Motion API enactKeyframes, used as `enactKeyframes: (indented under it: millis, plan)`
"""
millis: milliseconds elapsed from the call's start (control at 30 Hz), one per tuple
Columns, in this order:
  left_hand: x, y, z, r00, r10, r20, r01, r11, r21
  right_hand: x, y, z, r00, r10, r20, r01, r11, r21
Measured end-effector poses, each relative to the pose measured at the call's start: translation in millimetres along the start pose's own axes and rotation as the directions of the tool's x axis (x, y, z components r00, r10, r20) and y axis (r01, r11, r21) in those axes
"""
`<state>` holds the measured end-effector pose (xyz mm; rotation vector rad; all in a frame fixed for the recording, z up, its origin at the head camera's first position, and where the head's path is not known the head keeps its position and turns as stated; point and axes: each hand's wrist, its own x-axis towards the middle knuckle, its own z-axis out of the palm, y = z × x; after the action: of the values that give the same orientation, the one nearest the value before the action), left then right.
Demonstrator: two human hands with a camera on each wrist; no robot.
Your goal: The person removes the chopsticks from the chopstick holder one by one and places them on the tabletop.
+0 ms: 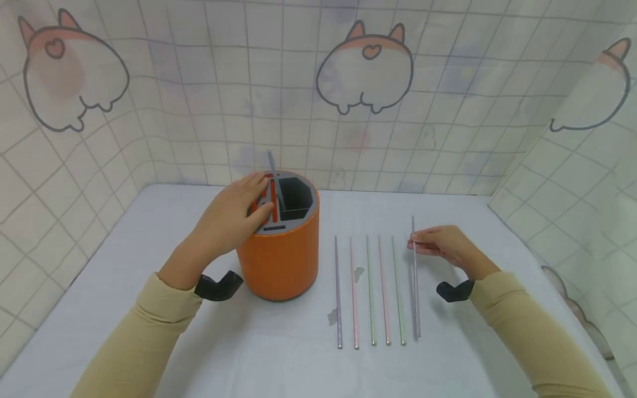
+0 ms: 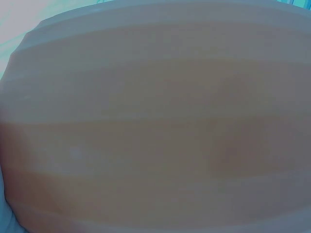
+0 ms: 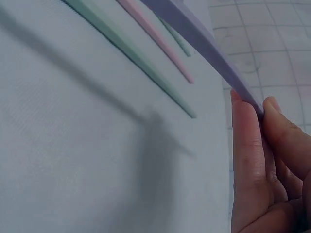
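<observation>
Pinching a purple straw [image 1: 414, 276] near its far end, the right hand [image 1: 445, 246] grips it; the left hand [image 1: 234, 218] rests flat, fingers straight, on the orange holder [image 1: 281, 260].

Left wrist view: perhaps orange holder [image 2: 155, 126], blurred

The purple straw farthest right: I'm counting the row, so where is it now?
In the head view the purple straw lies at the right end of the row, beside the green straw, its far end pinched by the right hand.
</observation>
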<state>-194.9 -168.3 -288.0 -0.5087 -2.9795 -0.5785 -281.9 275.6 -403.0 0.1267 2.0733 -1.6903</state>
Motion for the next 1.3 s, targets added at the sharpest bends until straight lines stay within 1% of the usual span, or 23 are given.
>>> enactKeyframes:
  millis: [167,333,433,500,567,633,700,767,867,933,1000,1067,1133,1200,1300]
  plan:
    - [0.6,-0.6,0.5,1.0,0.005,-0.006,-0.005,1.0,0.0,6,15,2,1.0,0.011,-0.008,-0.011,1.0,0.0]
    - [0.5,0.2,-0.4,1.0,0.001,-0.007,-0.001,1.0,0.0,8,22,7,0.999,0.016,-0.031,-0.016,1.0,-0.021]
    - [0.5,0.9,-1.0,1.0,0.002,-0.005,-0.002,1.0,-0.002,9,26,9,0.999,0.011,-0.044,-0.014,0.998,-0.057]
    - [0.6,0.8,-1.1,1.0,0.003,-0.003,-0.003,1.0,-0.004,10,28,10,0.998,0.012,-0.063,-0.019,0.994,-0.107]
    - [0.6,0.7,-1.0,1.0,0.004,-0.003,-0.004,1.0,-0.006,12,29,11,0.996,0.009,-0.089,-0.025,0.983,-0.183]
    - [0.6,0.5,-0.8,1.0,0.003,-0.002,-0.003,1.0,-0.007,14,26,12,0.992,0.015,-0.127,-0.048,0.964,-0.26]
    - [0.5,0.3,-0.8,1.0,0.003,-0.003,-0.003,1.0,-0.006,15,20,14,0.984,0.011,-0.176,-0.071,0.937,-0.341]
    - [0.3,0.2,-1.1,1.0,0.003,-0.003,-0.003,1.0,-0.004,15,11,17,0.977,-0.023,-0.21,-0.068,0.906,-0.418]
    - [-0.6,0.2,-1.6,1.0,0.001,-0.003,-0.001,1.0,-0.003,11,-10,26,0.964,-0.136,-0.23,0.013,0.883,-0.469]
    - [-0.9,0.1,-1.6,1.0,-0.002,-0.001,0.002,1.0,-0.001,6,-29,36,0.95,-0.211,-0.232,0.079,0.877,-0.473]
    - [-0.9,-0.2,-1.3,1.0,-0.004,0.0,0.004,1.0,-0.003,1,-50,48,0.933,-0.277,-0.228,0.157,0.886,-0.436]
    - [-0.4,-0.4,-0.6,1.0,-0.002,-0.001,0.002,1.0,-0.004,-3,-72,62,0.922,-0.318,-0.221,0.216,0.896,-0.388]
    - [-0.1,-0.7,-0.3,1.0,0.003,-0.003,-0.003,1.0,-0.006,-6,-92,77,0.909,-0.368,-0.194,0.294,0.899,-0.325]
    - [0.0,-1.2,-0.3,1.0,0.006,-0.009,-0.006,1.0,-0.003,-8,-109,94,0.894,-0.418,-0.16,0.372,0.893,-0.254]
    - [-0.5,-1.6,-0.2,1.0,0.006,-0.016,-0.006,1.0,-0.002,-10,-130,119,0.868,-0.484,-0.107,0.459,0.866,-0.199]
